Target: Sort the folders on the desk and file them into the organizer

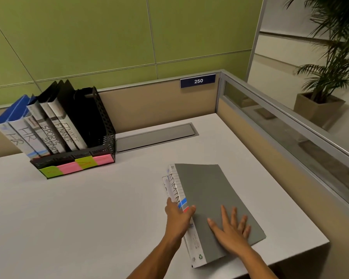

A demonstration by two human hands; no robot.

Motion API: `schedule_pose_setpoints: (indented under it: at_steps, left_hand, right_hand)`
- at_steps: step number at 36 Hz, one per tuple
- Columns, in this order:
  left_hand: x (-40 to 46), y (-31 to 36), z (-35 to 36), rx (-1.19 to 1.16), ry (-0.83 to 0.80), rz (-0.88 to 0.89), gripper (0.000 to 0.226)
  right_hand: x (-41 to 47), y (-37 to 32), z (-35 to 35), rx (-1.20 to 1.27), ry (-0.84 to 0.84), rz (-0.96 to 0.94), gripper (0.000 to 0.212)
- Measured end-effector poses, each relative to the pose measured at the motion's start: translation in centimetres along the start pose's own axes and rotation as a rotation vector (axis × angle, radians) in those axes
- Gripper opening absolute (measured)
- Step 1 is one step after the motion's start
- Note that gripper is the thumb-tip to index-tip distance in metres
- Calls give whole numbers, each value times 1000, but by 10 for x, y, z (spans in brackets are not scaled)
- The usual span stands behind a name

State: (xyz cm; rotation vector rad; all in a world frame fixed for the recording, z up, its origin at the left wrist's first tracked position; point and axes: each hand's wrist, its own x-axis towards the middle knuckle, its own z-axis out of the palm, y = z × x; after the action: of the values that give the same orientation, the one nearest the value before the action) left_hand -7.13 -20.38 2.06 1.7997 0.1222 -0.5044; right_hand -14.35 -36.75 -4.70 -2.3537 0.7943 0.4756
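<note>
A grey folder (210, 200) lies flat on the white desk (89, 214) at the right, on top of a second folder whose white spine shows beneath at the left. My left hand (178, 215) grips the top folder's white labelled spine, thumb on the cover. My right hand (232, 228) rests flat on the grey cover with fingers spread. A black mesh organizer (101, 150) stands at the back left. It holds several upright folders (48, 125), blue and black, with spines reading HR, SPORTS and FINANCE. Green, pink and yellow sticky labels run along its front.
A grey cable hatch (155, 135) is set into the desk by the back partition. Beige partitions with a glass strip (290, 141) bound the back and right sides. A sign reading 250 (197, 80) hangs on the back partition. A potted plant (326, 85) stands beyond.
</note>
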Motion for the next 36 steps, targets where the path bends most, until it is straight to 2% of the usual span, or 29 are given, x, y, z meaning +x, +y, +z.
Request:
schedule_pose_setpoints:
  at_steps: [5, 11, 18, 21, 23, 26, 28, 31, 36]
  left_hand:
    - [8, 10, -9, -135, -57, -58, 46]
    - [5, 24, -17, -180, -163, -32, 50]
    - [-4, 50, -38, -169, -139, 159, 45]
    - [-6, 66, -51, -154, -146, 281, 42]
    - [-7, 76, -58, -129, -125, 345, 46]
    - [-6, 88, -71, -87, -83, 435, 56]
    - [-5, 95, -82, -92, -54, 506, 53]
    - [-3, 104, -99, -112, -14, 593, 50]
    - [1, 114, -127, -100, 77, 670, 51]
  right_hand:
    - [-7, -1, -9, 28, 14, 5, 90]
    - [-15, -15, -16, 126, 19, 8, 85]
    - [-33, -53, -39, 292, 96, -79, 95]
    - [-42, -81, -55, 358, 155, -164, 85]
    - [-48, -102, -67, 399, 190, -227, 81]
    - [-60, -135, -86, 507, 227, -319, 91]
    - [-67, -160, -96, 590, 218, -375, 97]
    - [-74, -196, -102, 657, 158, -478, 87]
    - [-86, -252, -100, 605, 131, -595, 97]
